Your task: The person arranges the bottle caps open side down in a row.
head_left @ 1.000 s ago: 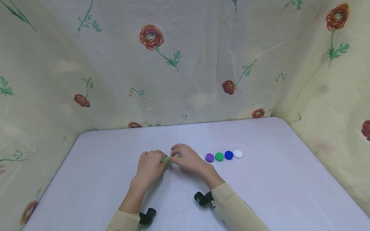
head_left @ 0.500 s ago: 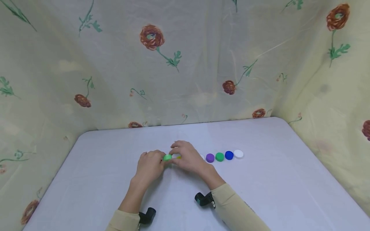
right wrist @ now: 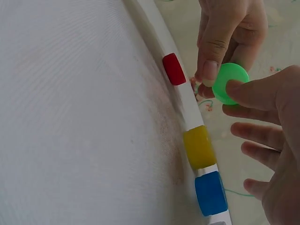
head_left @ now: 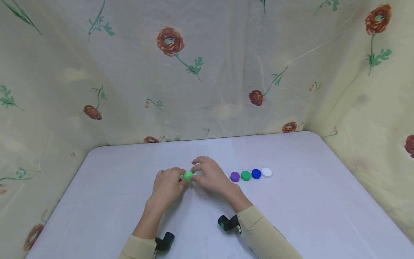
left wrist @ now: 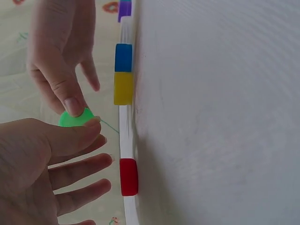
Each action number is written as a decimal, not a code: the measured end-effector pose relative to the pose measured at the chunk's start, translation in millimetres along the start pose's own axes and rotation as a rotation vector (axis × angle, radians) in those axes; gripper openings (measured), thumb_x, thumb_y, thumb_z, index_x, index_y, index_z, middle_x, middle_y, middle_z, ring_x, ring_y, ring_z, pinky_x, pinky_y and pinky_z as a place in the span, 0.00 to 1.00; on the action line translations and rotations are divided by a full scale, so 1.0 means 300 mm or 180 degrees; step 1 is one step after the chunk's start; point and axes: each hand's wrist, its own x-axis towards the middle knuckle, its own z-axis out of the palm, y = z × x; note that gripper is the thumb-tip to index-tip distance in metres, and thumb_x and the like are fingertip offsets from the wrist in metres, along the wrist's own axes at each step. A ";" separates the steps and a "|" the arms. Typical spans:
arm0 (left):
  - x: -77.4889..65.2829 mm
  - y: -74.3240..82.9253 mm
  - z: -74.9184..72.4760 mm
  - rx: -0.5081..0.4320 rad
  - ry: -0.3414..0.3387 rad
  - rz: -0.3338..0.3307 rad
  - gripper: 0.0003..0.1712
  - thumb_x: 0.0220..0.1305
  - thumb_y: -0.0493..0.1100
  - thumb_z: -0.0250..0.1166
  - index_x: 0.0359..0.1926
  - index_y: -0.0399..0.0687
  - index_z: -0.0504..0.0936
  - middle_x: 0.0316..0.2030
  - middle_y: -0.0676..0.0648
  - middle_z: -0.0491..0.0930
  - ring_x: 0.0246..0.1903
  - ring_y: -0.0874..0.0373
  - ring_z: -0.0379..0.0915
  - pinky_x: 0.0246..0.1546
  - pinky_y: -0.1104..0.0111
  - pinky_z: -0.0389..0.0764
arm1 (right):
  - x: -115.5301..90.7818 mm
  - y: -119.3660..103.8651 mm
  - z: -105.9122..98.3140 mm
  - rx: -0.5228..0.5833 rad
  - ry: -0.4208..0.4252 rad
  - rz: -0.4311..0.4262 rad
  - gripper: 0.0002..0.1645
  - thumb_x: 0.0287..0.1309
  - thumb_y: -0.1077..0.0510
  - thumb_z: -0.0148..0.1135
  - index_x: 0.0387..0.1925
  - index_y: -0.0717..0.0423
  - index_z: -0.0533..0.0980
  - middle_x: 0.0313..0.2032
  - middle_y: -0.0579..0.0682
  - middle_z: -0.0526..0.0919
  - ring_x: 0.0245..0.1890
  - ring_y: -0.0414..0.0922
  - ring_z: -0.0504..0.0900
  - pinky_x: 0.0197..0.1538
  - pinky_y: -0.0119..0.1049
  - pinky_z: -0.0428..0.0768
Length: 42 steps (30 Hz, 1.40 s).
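A light green bottle cap [head_left: 188, 175] is held up above the table between both hands. My left hand [head_left: 168, 185] pinches its left side with thumb and finger, the other fingers spread in the left wrist view. From the right, my right hand [head_left: 211, 176] pinches the same cap, its thumb [right wrist: 253, 92] lying across the cap's face. Beneath the hands a red cap [left wrist: 129, 176] sits on the table, with a gap before a yellow cap [right wrist: 199, 147] and a blue cap [right wrist: 211, 193] that touch each other. In the head view the hands mostly hide these three.
The row continues right with a purple cap [head_left: 235, 176], a darker green cap [head_left: 245, 175], a dark blue cap [head_left: 256, 174] and a white cap [head_left: 266, 172]. They stand on a white-covered table [head_left: 300, 208]. Flower-printed sheeting [head_left: 223, 72] hangs behind and at the sides.
The light green cap has risen slightly and turned, so its round face shows more. The right fingers have lifted a little, and a bit of the red cap now shows by the left hand.
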 end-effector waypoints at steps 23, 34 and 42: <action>-0.003 0.011 -0.016 0.0019 0.0148 0.0040 0.20 0.56 0.49 0.75 0.51 0.53 0.87 0.51 0.47 0.86 0.52 0.48 0.82 0.57 0.45 0.75 | 0.004 0.011 -0.014 0.0971 -0.0367 0.0485 0.19 0.67 0.52 0.56 0.44 0.62 0.85 0.61 0.56 0.79 0.68 0.55 0.71 0.72 0.53 0.66; -0.008 0.000 -0.016 -0.0004 0.0056 -0.0001 0.20 0.58 0.50 0.73 0.52 0.53 0.87 0.50 0.46 0.86 0.52 0.48 0.82 0.59 0.41 0.72 | 0.004 0.012 -0.021 0.0638 -0.0562 0.0224 0.17 0.63 0.56 0.61 0.47 0.62 0.84 0.62 0.58 0.78 0.68 0.57 0.71 0.73 0.53 0.65; -0.004 -0.010 0.000 -0.0020 -0.0021 -0.0041 0.19 0.57 0.49 0.74 0.50 0.53 0.88 0.48 0.47 0.87 0.51 0.48 0.83 0.57 0.43 0.74 | 0.000 0.015 -0.016 0.0534 -0.0451 0.0133 0.17 0.60 0.55 0.64 0.50 0.56 0.83 0.63 0.57 0.76 0.69 0.56 0.69 0.74 0.52 0.63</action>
